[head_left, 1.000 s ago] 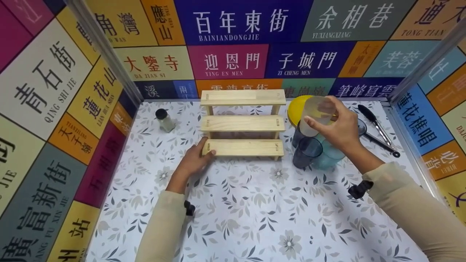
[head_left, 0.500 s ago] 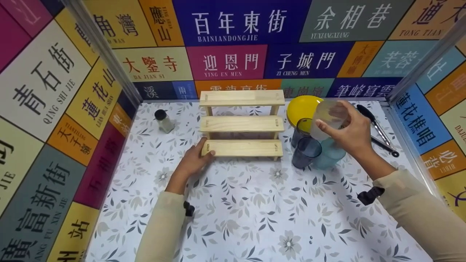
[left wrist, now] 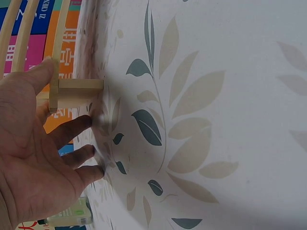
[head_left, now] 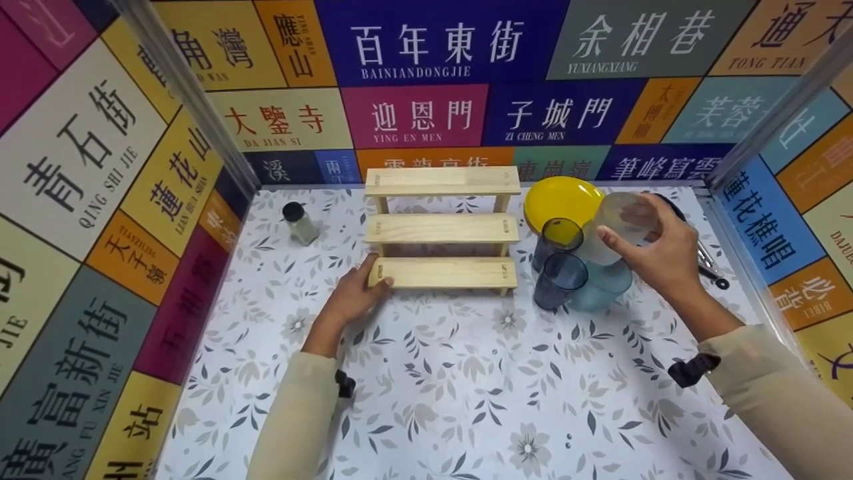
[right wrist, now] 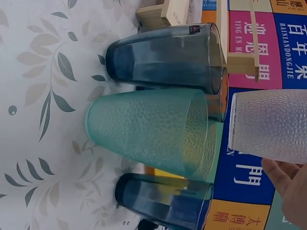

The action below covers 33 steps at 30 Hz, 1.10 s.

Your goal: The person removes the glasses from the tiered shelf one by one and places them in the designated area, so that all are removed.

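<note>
My left hand (head_left: 353,293) pinches the left end of the lowest board of a three-step wooden rack (head_left: 443,272). In the left wrist view, thumb and forefinger grip the rack's board (left wrist: 54,91) while the other fingers extend toward the cloth. On the right, my right hand (head_left: 666,250) holds a frosted clear cup (head_left: 616,227) in the air. Below it stands a teal textured cup (right wrist: 144,129), partly hidden in the head view. Two dark blue-grey cups (head_left: 561,280) stand beside the rack; the right wrist view also shows another blue cup (right wrist: 160,199).
A yellow plate (head_left: 560,197) lies behind the cups. Tongs (head_left: 708,257) and another black-handled utensil (head_left: 713,273) are partly hidden by the right hand. A small dark-capped jar (head_left: 300,223) stands left of the rack. Printed panels (head_left: 413,117) wall in the patterned cloth.
My right hand has carried the frosted cup rightward and slightly nearer, uncovering more of the yellow plate and the rear dark cup. The left hand keeps its grip on the rack.
</note>
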Tool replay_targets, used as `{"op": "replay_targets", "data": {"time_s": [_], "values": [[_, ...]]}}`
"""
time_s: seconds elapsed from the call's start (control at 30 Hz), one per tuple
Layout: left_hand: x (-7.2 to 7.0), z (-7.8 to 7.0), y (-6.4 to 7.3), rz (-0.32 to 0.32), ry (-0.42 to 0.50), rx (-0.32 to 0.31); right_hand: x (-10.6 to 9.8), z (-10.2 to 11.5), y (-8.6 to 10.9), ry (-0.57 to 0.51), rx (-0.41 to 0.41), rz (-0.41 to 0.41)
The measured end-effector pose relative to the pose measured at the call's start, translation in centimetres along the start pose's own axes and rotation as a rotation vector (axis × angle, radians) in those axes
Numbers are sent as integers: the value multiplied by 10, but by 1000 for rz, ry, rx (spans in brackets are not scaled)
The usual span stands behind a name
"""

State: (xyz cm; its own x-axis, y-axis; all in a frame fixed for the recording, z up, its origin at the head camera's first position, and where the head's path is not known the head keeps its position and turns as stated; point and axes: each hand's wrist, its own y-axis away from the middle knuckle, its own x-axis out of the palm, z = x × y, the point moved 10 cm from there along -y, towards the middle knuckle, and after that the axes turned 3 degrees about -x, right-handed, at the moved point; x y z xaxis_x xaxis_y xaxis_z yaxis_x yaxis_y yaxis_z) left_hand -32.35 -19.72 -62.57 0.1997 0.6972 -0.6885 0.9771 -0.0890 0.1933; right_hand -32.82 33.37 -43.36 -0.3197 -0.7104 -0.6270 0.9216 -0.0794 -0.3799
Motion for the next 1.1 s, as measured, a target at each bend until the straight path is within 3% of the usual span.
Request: {"op": "replay_targets", "data": {"time_s": [0.57,1.1], "values": [[3,7,0,23,22,-49,-27,-36,12,19,64,-1],[2,3,2,11,20,-28,-50,-70,26,44,110,-62]]}}
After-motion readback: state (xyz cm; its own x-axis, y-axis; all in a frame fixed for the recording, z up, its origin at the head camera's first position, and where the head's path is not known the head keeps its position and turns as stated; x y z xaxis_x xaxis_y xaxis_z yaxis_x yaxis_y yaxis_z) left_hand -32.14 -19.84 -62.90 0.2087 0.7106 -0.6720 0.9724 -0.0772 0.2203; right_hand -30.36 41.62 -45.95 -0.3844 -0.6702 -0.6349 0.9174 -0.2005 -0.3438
